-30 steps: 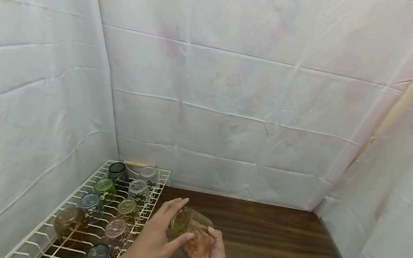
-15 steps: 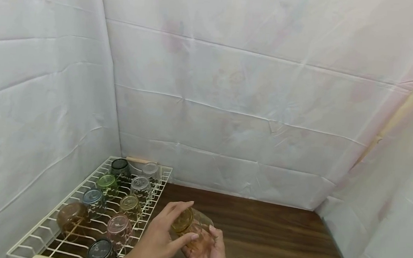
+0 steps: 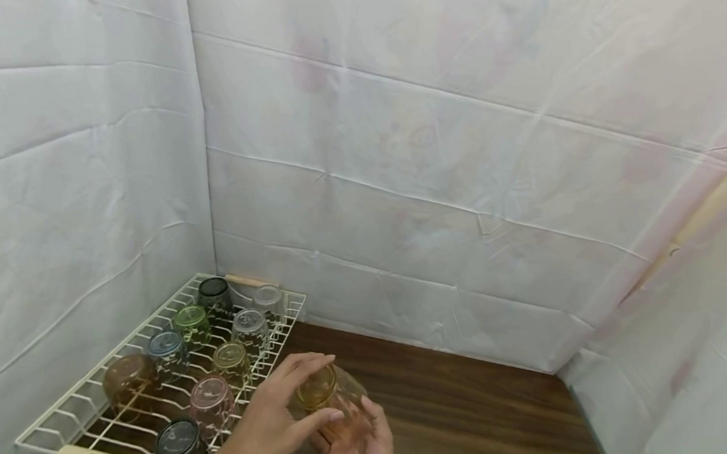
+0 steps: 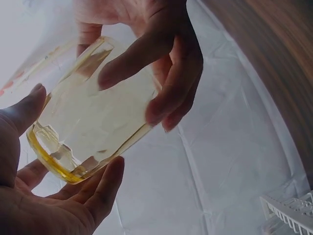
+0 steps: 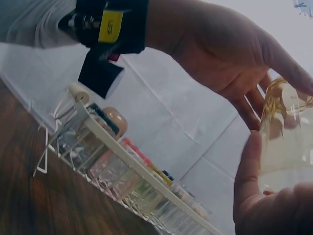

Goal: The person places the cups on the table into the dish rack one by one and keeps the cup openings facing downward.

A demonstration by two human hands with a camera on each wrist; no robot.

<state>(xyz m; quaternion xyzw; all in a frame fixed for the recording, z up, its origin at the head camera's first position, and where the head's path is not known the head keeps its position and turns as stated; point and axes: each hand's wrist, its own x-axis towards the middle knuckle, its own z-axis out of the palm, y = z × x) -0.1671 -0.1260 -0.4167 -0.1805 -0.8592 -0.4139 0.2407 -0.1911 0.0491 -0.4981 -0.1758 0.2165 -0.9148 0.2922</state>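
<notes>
An amber, see-through drinking glass (image 3: pixel 348 395) lies tilted between both hands in the head view, its thick base towards the left. My left hand (image 3: pixel 278 407) holds it round the base, thumb on the near side and fingers over the far side. From the right, my right hand (image 3: pixel 364 441) grips the glass near its other end, partly seen through it. The left wrist view shows the glass (image 4: pixel 98 112) close up, left thumb and fingers on opposite sides of its yellowish base. In the right wrist view, the left hand (image 5: pixel 230 54) arches above the glass (image 5: pixel 293 147).
A white wire rack (image 3: pixel 49 412) stands left on the dark wooden table (image 3: pixel 483 418). Several upturned glasses stand on it, including a green glass (image 3: pixel 192 320), a blue glass (image 3: pixel 167 347), a pink glass (image 3: pixel 211 396) and a brown glass (image 3: pixel 128 379). White sheeting (image 3: pixel 404 188) surrounds the table.
The head view has shifted slightly, bringing more of the rack's near end into sight. Both hands keep hold of the glass, which has moved and turned only a little.
</notes>
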